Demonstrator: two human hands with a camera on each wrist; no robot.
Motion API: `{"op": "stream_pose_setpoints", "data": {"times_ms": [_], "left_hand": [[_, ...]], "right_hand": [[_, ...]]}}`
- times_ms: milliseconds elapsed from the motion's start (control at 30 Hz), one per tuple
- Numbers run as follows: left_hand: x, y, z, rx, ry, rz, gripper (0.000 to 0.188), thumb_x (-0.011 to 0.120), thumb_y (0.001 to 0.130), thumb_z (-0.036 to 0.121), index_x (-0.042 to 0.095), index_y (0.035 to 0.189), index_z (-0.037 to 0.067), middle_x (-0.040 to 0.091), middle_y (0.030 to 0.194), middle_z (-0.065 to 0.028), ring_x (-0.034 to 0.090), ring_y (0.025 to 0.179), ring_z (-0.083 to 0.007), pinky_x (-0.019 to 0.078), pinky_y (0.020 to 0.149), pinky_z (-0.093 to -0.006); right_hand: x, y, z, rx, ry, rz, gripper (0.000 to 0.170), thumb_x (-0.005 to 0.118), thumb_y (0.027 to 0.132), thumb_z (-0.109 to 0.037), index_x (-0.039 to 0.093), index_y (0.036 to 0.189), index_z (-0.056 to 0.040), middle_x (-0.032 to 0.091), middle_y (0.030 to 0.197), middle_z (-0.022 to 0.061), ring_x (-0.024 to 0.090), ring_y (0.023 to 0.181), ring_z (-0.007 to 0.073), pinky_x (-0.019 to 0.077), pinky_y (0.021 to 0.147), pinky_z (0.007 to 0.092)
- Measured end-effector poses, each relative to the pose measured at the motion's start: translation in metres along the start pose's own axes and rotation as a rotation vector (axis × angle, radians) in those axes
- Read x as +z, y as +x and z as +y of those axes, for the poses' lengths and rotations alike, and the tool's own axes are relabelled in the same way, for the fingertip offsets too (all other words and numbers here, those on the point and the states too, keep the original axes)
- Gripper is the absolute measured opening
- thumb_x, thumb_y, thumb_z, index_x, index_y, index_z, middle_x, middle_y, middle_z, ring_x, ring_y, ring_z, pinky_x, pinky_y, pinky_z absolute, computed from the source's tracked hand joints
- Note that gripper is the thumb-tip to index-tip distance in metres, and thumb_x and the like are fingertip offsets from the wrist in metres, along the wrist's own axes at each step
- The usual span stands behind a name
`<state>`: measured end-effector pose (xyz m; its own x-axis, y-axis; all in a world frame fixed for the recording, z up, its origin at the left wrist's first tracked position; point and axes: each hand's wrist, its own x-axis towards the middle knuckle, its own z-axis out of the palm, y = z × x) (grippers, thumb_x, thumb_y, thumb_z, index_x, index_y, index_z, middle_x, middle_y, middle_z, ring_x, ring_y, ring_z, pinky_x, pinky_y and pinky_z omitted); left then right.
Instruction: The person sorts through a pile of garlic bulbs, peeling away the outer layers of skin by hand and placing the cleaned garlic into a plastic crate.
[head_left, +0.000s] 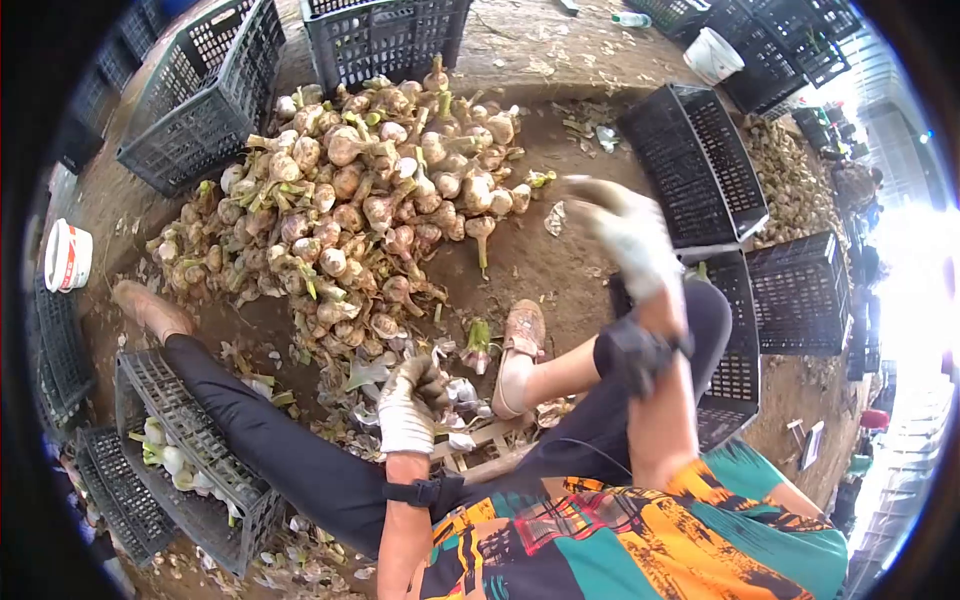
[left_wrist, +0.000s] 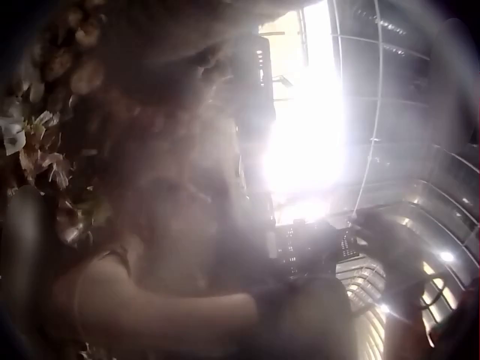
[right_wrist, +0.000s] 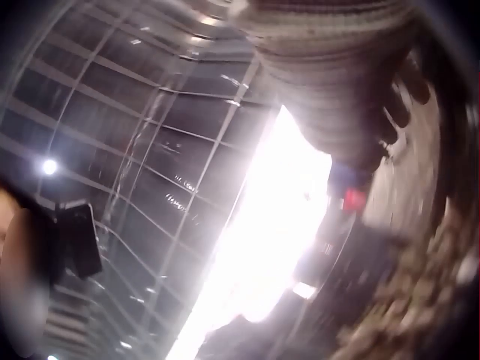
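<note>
In the head view a big heap of garlic bulbs (head_left: 360,200) with cut stems lies on the ground in front of the person. My left hand (head_left: 408,408), in a white glove with soiled fingers, is low over scattered garlic skins, its fingers bent; I cannot tell whether anything is in them. A garlic bulb with a green stem (head_left: 478,345) lies on the ground just right of it. My gloved right hand (head_left: 635,240) is blurred, raised above the right knee near a black crate (head_left: 735,350). Its fingers (right_wrist: 405,112) look loosely extended in the right wrist view, with nothing seen in them.
A tilted black crate (head_left: 690,165) stands right of the heap, with more garlic (head_left: 795,175) beyond. Other crates stand behind the heap (head_left: 390,45) and at left (head_left: 200,100). A crate holding pale bulbs (head_left: 195,450) is beside the left leg. White buckets (head_left: 68,257) stand around.
</note>
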<state>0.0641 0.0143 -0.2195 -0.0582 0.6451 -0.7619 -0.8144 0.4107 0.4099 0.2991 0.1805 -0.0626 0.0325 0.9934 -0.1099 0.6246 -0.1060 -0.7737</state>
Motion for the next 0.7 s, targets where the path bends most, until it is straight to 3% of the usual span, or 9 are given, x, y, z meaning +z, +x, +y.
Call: {"op": "stream_pose_setpoints", "data": {"times_ms": [67, 133, 200, 267, 467, 533, 600, 633, 700], "left_hand": [[-0.014, 0.003, 0.002, -0.059, -0.051, 0.052, 0.019, 0.063, 0.087, 0.021, 0.061, 0.093, 0.004, 0.056, 0.071, -0.0038, 0.049, 0.053, -0.0124, 0.0405, 0.044, -0.0265], [-0.026, 0.000, 0.010, -0.030, -0.036, 0.143, 0.022, 0.065, 0.085, 0.025, 0.061, 0.092, 0.004, 0.056, 0.074, -0.0031, 0.048, 0.054, -0.0149, 0.0407, 0.046, -0.0279], [-0.040, -0.001, 0.020, 0.004, -0.086, 0.165, 0.019, 0.065, 0.084, 0.022, 0.061, 0.090, 0.005, 0.055, 0.073, -0.0020, 0.047, 0.055, -0.0136, 0.0400, 0.046, -0.0269], [-0.048, -0.002, 0.026, 0.040, -0.110, 0.286, 0.019, 0.065, 0.084, 0.022, 0.061, 0.090, 0.005, 0.055, 0.072, -0.0018, 0.047, 0.056, -0.0132, 0.0402, 0.047, -0.0273], [-0.053, 0.002, 0.022, 0.001, -0.196, 0.231, 0.020, 0.063, 0.086, 0.023, 0.061, 0.092, 0.004, 0.051, 0.069, -0.0008, 0.049, 0.058, -0.0147, 0.0444, 0.051, -0.0281], [-0.075, 0.025, 0.005, -0.075, -0.366, -0.054, 0.019, 0.063, 0.086, 0.022, 0.060, 0.093, 0.005, 0.048, 0.072, -0.0015, 0.051, 0.068, -0.0175, 0.0499, 0.063, -0.0323], [-0.031, 0.004, 0.014, -0.110, -0.354, 0.039, 0.038, 0.066, 0.083, 0.029, 0.053, 0.112, 0.008, 0.047, 0.090, -0.0076, 0.047, 0.103, -0.0286, 0.0436, 0.092, -0.0490], [-0.019, 0.000, 0.014, -0.113, -0.348, 0.001, 0.044, 0.066, 0.082, 0.032, 0.052, 0.116, 0.009, 0.050, 0.097, -0.0092, 0.045, 0.110, -0.0290, 0.0438, 0.093, -0.0491], [-0.008, -0.002, 0.011, -0.079, -0.408, -0.229, 0.049, 0.065, 0.082, 0.037, 0.051, 0.120, 0.010, 0.054, 0.110, -0.0118, 0.044, 0.118, -0.0284, 0.0440, 0.093, -0.0487]], "right_hand": [[0.082, 0.084, 0.066, -0.041, -0.336, -0.091, 0.054, 0.063, 0.079, -0.027, 0.052, 0.129, -0.0078, 0.059, 0.121, 0.0182, 0.055, 0.114, 0.0294, 0.0428, 0.096, 0.0382], [0.145, 0.132, 0.091, 0.041, -0.388, -0.240, 0.063, 0.059, 0.080, -0.025, 0.040, 0.138, -0.0104, 0.056, 0.124, 0.0185, 0.051, 0.118, 0.0327, 0.0401, 0.098, 0.0442], [0.186, 0.141, 0.102, -0.081, -0.806, -0.155, 0.072, 0.060, 0.077, -0.019, 0.031, 0.142, -0.0123, 0.053, 0.124, 0.0212, 0.053, 0.112, 0.0372, 0.0414, 0.095, 0.0469], [0.203, 0.146, 0.124, -0.339, -0.457, 0.052, 0.081, 0.065, 0.068, -0.008, 0.031, 0.141, -0.0137, 0.049, 0.125, 0.0248, 0.054, 0.106, 0.0422, 0.0442, 0.091, 0.0472], [0.175, 0.126, 0.100, -0.110, -0.799, 0.191, 0.067, 0.066, 0.072, -0.024, 0.041, 0.134, -0.0127, 0.048, 0.128, 0.0177, 0.053, 0.109, 0.0389, 0.0434, 0.093, 0.0466], [0.162, 0.090, 0.092, -0.113, -0.663, 0.412, 0.056, 0.068, 0.071, -0.019, 0.053, 0.124, -0.0068, 0.055, 0.119, 0.0220, 0.059, 0.101, 0.0336, 0.0466, 0.087, 0.0448], [0.152, 0.041, 0.063, 0.137, 0.195, -0.032, 0.057, 0.076, 0.069, -0.015, 0.054, 0.119, 0.0024, 0.065, 0.094, 0.0115, 0.062, 0.074, 0.0177, 0.0510, 0.064, 0.0305], [0.147, 0.002, 0.025, 0.367, 0.536, -0.225, 0.057, 0.078, 0.070, -0.016, 0.054, 0.118, 0.0053, 0.065, 0.088, 0.0076, 0.060, 0.068, 0.0115, 0.0498, 0.059, 0.0256], [0.165, -0.060, 0.008, 0.379, 0.766, -0.545, 0.048, 0.075, 0.074, -0.017, 0.059, 0.114, 0.0047, 0.065, 0.093, 0.0090, 0.062, 0.079, 0.0168, 0.0503, 0.070, 0.0282]]}}
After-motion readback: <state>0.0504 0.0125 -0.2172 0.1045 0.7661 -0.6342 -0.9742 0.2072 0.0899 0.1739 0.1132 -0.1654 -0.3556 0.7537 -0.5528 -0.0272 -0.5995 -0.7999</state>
